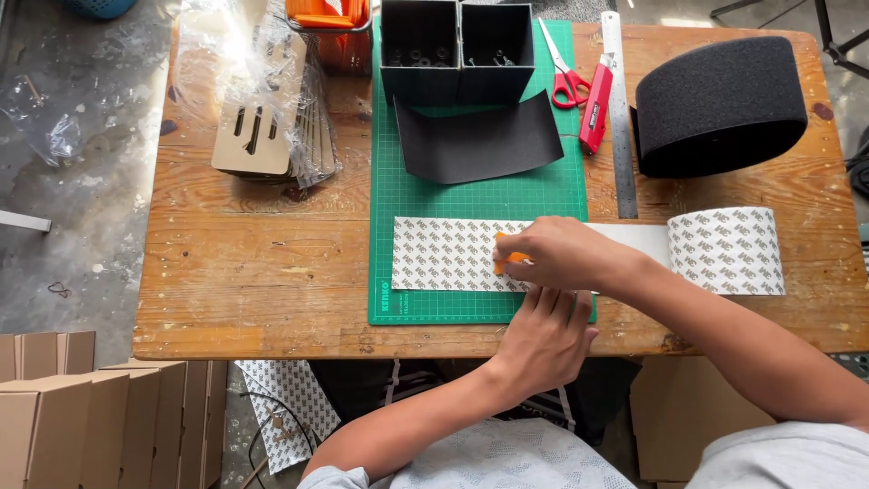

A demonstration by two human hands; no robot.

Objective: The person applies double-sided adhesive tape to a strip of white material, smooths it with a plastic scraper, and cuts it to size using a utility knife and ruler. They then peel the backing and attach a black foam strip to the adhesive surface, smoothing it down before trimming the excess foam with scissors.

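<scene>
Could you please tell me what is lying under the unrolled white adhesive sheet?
The green cutting mat lies under the adhesive sheet, on the wooden table. Anything else beneath is covered by the sheet and both hands.

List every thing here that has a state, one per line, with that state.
Tape roll: partly unrolled, strip lying flat across the green mat.
Scissors: closed, lying flat.
Box cutter: lying beside the ruler; blade cannot be told.
Black boxes: open on top.
Right hand: gripping a small orange tool on the strip.
Left hand: flat, pressing the strip's near edge.
</scene>
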